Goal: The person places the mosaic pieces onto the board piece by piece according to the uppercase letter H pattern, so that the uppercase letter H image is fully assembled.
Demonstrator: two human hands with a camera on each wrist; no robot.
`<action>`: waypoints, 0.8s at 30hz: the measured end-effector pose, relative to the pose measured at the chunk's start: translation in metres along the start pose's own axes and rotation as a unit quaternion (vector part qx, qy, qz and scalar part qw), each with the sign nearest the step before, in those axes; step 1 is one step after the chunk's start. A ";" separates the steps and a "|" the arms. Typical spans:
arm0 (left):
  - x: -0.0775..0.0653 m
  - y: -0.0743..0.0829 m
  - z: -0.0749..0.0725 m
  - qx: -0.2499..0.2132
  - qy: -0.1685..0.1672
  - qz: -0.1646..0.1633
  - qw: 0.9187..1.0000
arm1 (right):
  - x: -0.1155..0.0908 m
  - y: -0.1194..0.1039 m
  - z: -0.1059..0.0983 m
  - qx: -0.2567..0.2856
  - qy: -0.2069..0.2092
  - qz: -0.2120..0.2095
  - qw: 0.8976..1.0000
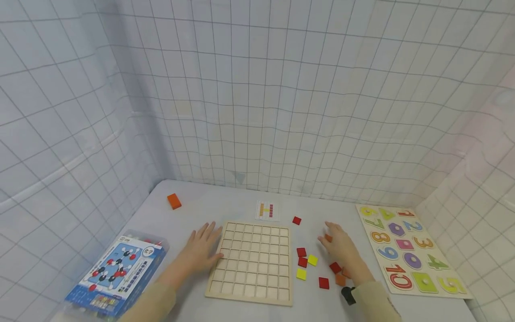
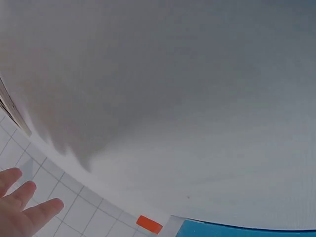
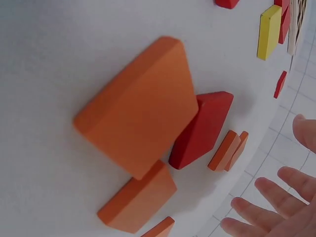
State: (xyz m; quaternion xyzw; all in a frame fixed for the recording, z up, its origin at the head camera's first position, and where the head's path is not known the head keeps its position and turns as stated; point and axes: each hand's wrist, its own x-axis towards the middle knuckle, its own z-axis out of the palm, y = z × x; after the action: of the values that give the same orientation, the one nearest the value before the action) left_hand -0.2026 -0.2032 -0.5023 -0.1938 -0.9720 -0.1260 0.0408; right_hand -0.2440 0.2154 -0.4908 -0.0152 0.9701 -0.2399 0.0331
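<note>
1. While the left hand (image 1: 199,252) lay just left of the wooden grid board (image 1: 255,264), its fingers were extended and spread, gripping nothing, and its thumb reached to the board's left edge; whether it pressed there could not be told.
2. The right hand (image 1: 342,248) was also loosely spread, thumb apart from the fingers, with nothing visibly pinched; an orange tile (image 1: 328,238) showed beside its thumb and fingers in the head view.
3. The board sat between the two hands, nearer the left, its face divided into rows of square compartments.
4. Right of it lay a red tile (image 1: 301,252), with another red one and a yellow tile (image 1: 312,260) close by; a second yellow tile lay nearer the person.
5. Beneath the right forearm, more orange tiles lay near a red one, the arm partly covering the group.
6. Another red tile (image 1: 297,220) rested beyond the board's far right corner, near the patterned card (image 1: 267,211).
7. A blue-covered box (image 1: 116,273) stood by the left arm, an orange block (image 1: 174,201) lay farther back on that side, and a number puzzle (image 1: 412,250) lay on the right.
</note>
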 end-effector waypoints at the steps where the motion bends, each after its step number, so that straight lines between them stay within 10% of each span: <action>1: -0.002 0.000 0.000 0.001 -0.008 0.004 1.000 | 0.002 0.001 0.000 0.001 -0.004 0.003 1.000; 24: -0.019 -0.005 0.001 -0.035 -0.080 0.043 0.995 | 0.026 0.009 -0.001 -0.036 -0.010 0.025 0.999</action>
State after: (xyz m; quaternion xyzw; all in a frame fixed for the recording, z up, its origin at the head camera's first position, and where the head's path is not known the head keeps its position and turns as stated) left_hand -0.1874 -0.2147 -0.5064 -0.2461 -0.9580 -0.1419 -0.0381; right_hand -0.2704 0.2226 -0.4957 0.0054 0.9779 -0.2037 0.0477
